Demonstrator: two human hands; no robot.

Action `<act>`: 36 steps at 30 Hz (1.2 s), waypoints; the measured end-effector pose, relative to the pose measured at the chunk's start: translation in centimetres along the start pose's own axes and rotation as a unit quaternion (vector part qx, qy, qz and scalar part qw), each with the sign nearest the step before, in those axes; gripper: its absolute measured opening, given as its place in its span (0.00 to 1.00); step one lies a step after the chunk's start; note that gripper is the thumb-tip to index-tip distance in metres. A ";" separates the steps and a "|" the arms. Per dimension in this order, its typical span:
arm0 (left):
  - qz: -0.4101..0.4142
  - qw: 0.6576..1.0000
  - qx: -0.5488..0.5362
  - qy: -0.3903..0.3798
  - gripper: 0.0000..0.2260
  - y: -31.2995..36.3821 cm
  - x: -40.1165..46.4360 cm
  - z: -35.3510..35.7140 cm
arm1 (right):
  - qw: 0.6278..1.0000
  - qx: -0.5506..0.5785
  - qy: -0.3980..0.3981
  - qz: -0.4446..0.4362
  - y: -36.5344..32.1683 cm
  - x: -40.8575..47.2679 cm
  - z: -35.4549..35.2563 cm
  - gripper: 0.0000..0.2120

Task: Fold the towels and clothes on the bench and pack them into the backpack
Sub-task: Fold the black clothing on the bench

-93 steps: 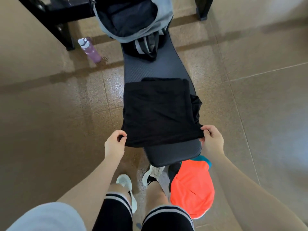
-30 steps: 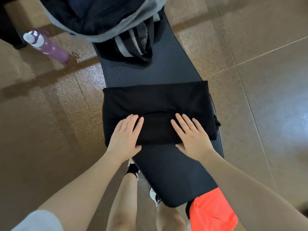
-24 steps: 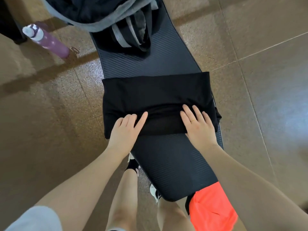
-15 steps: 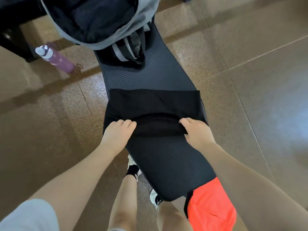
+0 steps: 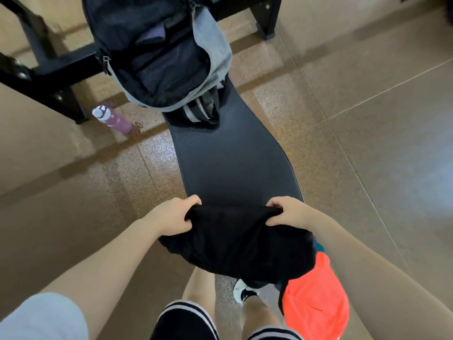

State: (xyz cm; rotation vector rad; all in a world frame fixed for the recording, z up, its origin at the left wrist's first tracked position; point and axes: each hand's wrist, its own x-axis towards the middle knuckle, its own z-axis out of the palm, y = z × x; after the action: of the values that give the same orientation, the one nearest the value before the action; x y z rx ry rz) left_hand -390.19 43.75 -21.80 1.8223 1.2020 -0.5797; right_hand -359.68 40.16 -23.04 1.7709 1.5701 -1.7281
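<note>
Stretching away from the person, the long dark ribbed padded desk (image 5: 235,168) is the biggest thing in view: a narrow, waisted slab with a fine-grooved, slightly grippy-looking skin, firm enough to fold on. It stands on a speckled brown tiled floor (image 5: 343,106), glossy and hard.

At the far end of the desk sits the grey-and-navy fabric backpack (image 5: 161,52), its main mouth gaping toward the camera, walls slack and collapsible, straps bunched below it. It looks as if the opening may need holding wide when something goes in.

Nearer, lifted just above the near end of the desk, hangs the black soft-knit folded garment (image 5: 235,241). It is limp and light by the look of it, sagging into a rounded pouch between the two grips, so I judge it will lose its folds unless carried by both upper corners or supported from beneath; the matte cloth should not slip. The left hand (image 5: 174,217) grips its upper left corner with curled fingers and thumb, and the right hand (image 5: 286,212) pinches the upper right corner the same way.

Below the right forearm lies a bright orange smooth synthetic garment (image 5: 316,303) with a teal edge, thin and probably slippery; what it rests on is hidden.

Smallest, a purple plastic water bottle with a white cap (image 5: 114,119) lies tilted on the floor, rigid and apt to roll, well apart from the desk.
</note>
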 end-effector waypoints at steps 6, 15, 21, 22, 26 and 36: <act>-0.026 0.998 0.043 0.025 0.17 -3.3 9.7 -1.6 | 0.984 -0.074 0.149 0.069 0.6 9.2 -1.7 0.14; 0.080 0.922 0.157 0.344 0.18 -4.3 16.8 -2.2 | 0.853 -0.275 0.442 -0.046 -1.5 15.0 -1.7 0.12; 0.075 0.945 0.197 0.249 0.32 -4.5 17.3 5.4 | 0.891 -0.365 0.262 -0.070 0.1 15.7 6.7 0.30; 0.052 0.948 0.194 0.247 0.34 -4.6 17.7 5.6 | 0.894 -0.359 0.266 -0.042 1.2 15.9 6.7 0.31; 0.032 0.949 0.197 0.243 0.37 -4.5 18.4 5.5 | 0.900 -0.329 0.284 0.029 3.8 15.9 4.2 0.32; 0.043 0.943 0.219 0.246 0.42 1.2 17.5 5.1 | 0.887 0.186 0.357 0.227 4.7 10.7 2.8 0.35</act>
State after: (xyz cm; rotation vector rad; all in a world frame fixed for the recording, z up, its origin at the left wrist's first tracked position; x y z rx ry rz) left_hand -381.23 48.03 -37.16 2.4908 1.3810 -0.3666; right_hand -360.50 41.63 -34.90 2.9151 0.8735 -1.2560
